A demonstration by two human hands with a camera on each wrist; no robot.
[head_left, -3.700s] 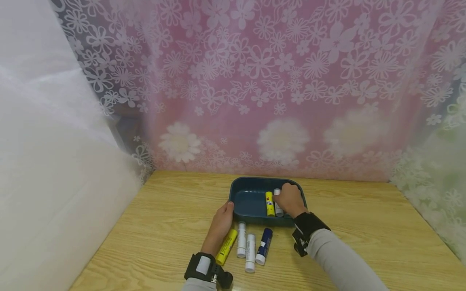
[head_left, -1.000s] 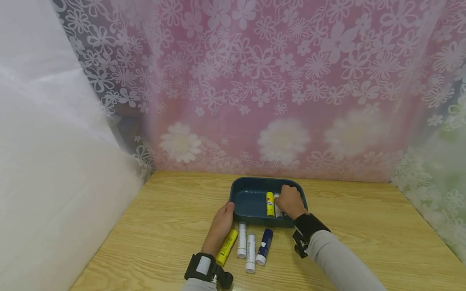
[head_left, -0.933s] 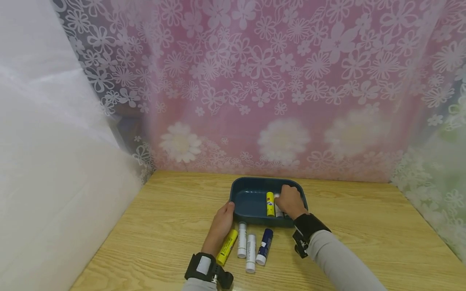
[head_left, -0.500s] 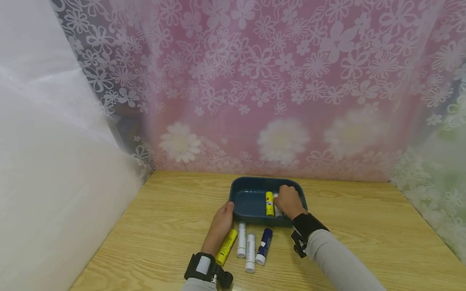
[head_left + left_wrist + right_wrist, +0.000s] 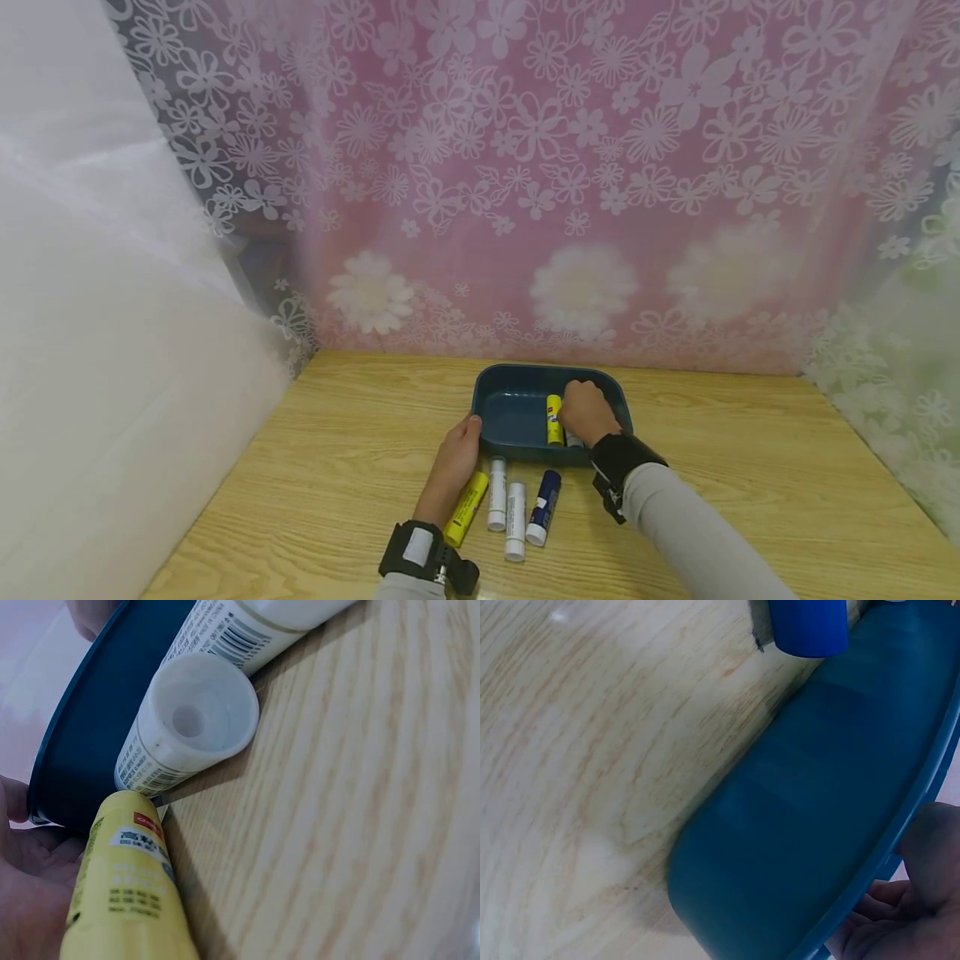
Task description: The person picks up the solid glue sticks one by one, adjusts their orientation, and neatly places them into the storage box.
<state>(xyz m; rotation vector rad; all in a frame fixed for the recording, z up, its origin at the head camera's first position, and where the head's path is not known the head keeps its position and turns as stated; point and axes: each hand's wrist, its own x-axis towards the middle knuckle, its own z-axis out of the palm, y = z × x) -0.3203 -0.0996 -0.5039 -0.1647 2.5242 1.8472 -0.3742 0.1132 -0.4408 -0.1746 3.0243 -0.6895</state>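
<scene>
In the head view a dark teal tray stands on the table. My left hand grips its left end, thumb at the rim; the left wrist view shows fingers against the tray's wall. Inside the tray's right part is my right hand, fingers curled over a white glue stick that is mostly covered. Its fingertips are hidden, also behind the rim in the right wrist view. Just left of this hand lies a yellow glue stick in the tray.
In front of the tray lie a yellow glue stick, two white glue sticks side by side and a dark blue glue stick with a white end. Behind the table hangs a pink flowered curtain.
My right hand has shifted a little left inside the tray and now covers more of the white glue stick. The left hand, the tray and the loose glue sticks stay put.
</scene>
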